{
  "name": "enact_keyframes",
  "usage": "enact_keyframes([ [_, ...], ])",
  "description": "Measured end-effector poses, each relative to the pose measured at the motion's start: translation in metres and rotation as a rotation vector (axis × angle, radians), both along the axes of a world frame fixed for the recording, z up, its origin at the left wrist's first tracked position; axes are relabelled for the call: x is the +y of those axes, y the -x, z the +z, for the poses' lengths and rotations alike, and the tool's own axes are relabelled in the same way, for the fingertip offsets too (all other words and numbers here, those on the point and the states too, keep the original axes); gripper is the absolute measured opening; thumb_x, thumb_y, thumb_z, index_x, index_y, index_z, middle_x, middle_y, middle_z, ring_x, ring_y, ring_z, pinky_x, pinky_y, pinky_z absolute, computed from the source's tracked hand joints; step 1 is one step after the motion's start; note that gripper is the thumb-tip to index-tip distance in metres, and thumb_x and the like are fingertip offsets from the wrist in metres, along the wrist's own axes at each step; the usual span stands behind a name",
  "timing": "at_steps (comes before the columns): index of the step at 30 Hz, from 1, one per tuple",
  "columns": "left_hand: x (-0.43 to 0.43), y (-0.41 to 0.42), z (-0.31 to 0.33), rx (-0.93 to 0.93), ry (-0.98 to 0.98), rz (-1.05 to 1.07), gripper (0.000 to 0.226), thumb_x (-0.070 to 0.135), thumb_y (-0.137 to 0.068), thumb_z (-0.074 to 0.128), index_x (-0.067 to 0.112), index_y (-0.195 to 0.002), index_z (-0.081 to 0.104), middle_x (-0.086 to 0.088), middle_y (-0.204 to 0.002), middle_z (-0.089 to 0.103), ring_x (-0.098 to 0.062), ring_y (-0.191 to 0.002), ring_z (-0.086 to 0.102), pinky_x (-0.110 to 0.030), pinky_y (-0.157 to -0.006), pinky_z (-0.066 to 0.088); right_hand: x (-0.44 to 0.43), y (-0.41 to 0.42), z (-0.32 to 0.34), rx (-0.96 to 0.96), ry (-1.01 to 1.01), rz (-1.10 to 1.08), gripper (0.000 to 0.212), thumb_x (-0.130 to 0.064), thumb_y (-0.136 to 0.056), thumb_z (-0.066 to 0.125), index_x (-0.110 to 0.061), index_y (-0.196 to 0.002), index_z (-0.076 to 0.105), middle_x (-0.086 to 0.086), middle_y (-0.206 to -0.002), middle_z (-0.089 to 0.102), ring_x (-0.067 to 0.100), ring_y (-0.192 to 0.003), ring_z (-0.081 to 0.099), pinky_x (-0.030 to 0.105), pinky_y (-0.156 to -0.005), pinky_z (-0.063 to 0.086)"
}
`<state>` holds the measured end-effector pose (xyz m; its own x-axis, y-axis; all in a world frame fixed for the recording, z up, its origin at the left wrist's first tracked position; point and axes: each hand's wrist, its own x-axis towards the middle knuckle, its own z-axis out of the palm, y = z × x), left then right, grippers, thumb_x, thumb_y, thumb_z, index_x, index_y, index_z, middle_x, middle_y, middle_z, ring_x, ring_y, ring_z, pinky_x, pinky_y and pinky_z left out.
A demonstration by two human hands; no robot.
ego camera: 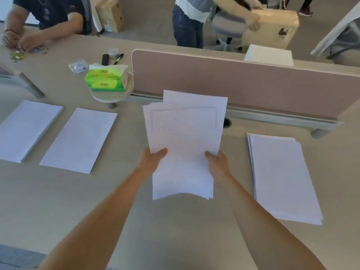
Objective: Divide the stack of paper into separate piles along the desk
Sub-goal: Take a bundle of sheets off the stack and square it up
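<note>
1. The desk (120,201) carried 3 laid piles: 2 at 9 o'clock, 1 at 3 o'clock, presumably leaving the middle free.
2. You held the loose sheaf (185,145) above that gap, your left hand (151,160) and right hand (218,162) each pinching an edge, likely keeping it flat.
3. Your fingers beneath were hidden; the sheet count was unreadable.

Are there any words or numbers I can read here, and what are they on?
Nothing here reads clearly.
Green tissue pack: red marks, too blurred to read.
Cardboard box at the back: a dark mark, too blurred to read.
Small clear bag: something blue, too small to tell.
Sheets held by the left hand and right hand: look blank.
</note>
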<state>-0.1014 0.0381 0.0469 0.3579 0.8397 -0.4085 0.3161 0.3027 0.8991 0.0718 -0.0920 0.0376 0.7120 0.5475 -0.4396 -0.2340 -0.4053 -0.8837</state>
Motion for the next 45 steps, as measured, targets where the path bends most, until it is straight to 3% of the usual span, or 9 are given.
enact_keyframes([
  [4,-0.007,-0.033,0.036,-0.236,0.038,0.017,0.023,-0.001,-0.071,0.081,0.012,-0.088,0.074,-0.004,-0.09,0.075,-0.02,-0.085,0.071,-0.034,-0.084,0.056,-0.027,-0.034,0.045,0.058,-0.295,-0.038,0.014,-0.027,-0.098,0.057,-0.023,-0.108,0.067,-0.017,-0.098,0.073,0.0,-0.096,0.067,0.018,-0.085,0.05],
  [8,-0.019,-0.048,0.035,-0.228,0.041,-0.06,0.039,0.012,-0.052,0.087,0.014,-0.089,0.076,-0.011,-0.1,0.076,-0.03,-0.096,0.071,-0.048,-0.09,0.056,-0.054,-0.051,0.059,-0.065,-0.277,0.073,0.02,-0.026,-0.092,0.065,-0.033,-0.111,0.063,-0.02,-0.102,0.071,-0.009,-0.098,0.065,0.019,-0.088,0.048],
  [12,-0.027,-0.053,0.036,-0.214,0.033,-0.134,0.057,0.027,-0.048,0.087,0.009,-0.101,0.074,-0.015,-0.108,0.074,-0.034,-0.102,0.07,-0.053,-0.094,0.054,-0.065,-0.069,0.065,-0.009,-0.361,-0.013,0.035,0.0,-0.091,0.063,0.002,-0.125,0.054,-0.001,-0.099,0.067,-0.008,-0.073,0.068,0.008,-0.06,0.05],
  [18,-0.039,-0.071,0.055,-0.257,-0.012,-0.148,0.036,0.027,-0.055,0.088,0.025,-0.09,0.077,-0.011,-0.102,0.076,-0.032,-0.097,0.072,-0.054,-0.087,0.057,-0.059,-0.064,0.068,0.008,-0.334,-0.106,0.017,-0.018,-0.087,0.073,-0.008,-0.1,0.072,-0.011,-0.079,0.075,0.004,-0.076,0.071,0.023,-0.068,0.054],
  [24,-0.021,-0.059,0.065,-0.256,-0.077,-0.3,0.05,0.018,-0.056,0.086,0.018,-0.104,0.071,0.003,-0.097,0.074,-0.012,-0.086,0.07,-0.023,-0.073,0.055,-0.066,-0.068,0.072,-0.058,-0.366,-0.027,0.023,-0.008,-0.085,0.073,-0.008,-0.107,0.068,-0.008,-0.089,0.073,0.005,-0.079,0.069,0.017,-0.07,0.054],
  [30,-0.033,-0.072,0.07,-0.275,-0.079,-0.25,0.024,0.023,-0.059,0.082,0.012,-0.074,0.067,0.007,-0.063,0.064,-0.009,-0.057,0.06,-0.018,-0.051,0.044,-0.055,-0.055,0.076,0.017,-0.35,-0.025,0.019,-0.014,-0.085,0.074,-0.008,-0.104,0.074,0.002,-0.092,0.076,0.017,-0.087,0.072,0.036,-0.076,0.055],
  [35,-0.018,-0.059,0.068,-0.263,-0.12,-0.307,0.034,0.035,-0.05,0.085,0.027,-0.081,0.074,0.002,-0.085,0.074,-0.016,-0.079,0.068,-0.028,-0.069,0.053,-0.059,-0.062,0.081,-0.083,-0.377,-0.037,0.022,-0.038,-0.075,0.081,-0.023,-0.091,0.078,0.017,-0.105,0.071,0.026,-0.113,0.063,0.043,-0.1,0.051],
  [39,-0.016,-0.056,0.053,-0.185,-0.054,-0.386,0.047,0.024,-0.055,0.087,0.021,-0.1,0.074,-0.002,-0.105,0.076,-0.022,-0.1,0.072,-0.046,-0.095,0.054,-0.066,-0.066,0.075,-0.051,-0.28,0.023,0.021,-0.02,-0.079,0.081,-0.018,-0.098,0.075,-0.005,-0.092,0.075,0.016,-0.089,0.071,0.037,-0.085,0.056],
  [45,-0.026,-0.067,0.059,-0.234,-0.021,-0.249,0.049,0.038,-0.05,0.085,0.017,-0.093,0.075,-0.011,-0.104,0.075,-0.033,-0.1,0.07,-0.051,-0.092,0.054,-0.068,-0.065,0.081,-0.041,-0.322,-0.018,0.004,-0.013,-0.085,0.075,-0.015,-0.089,0.074,-0.01,-0.077,0.076,0.005,-0.073,0.072,0.018,-0.064,0.055],
])
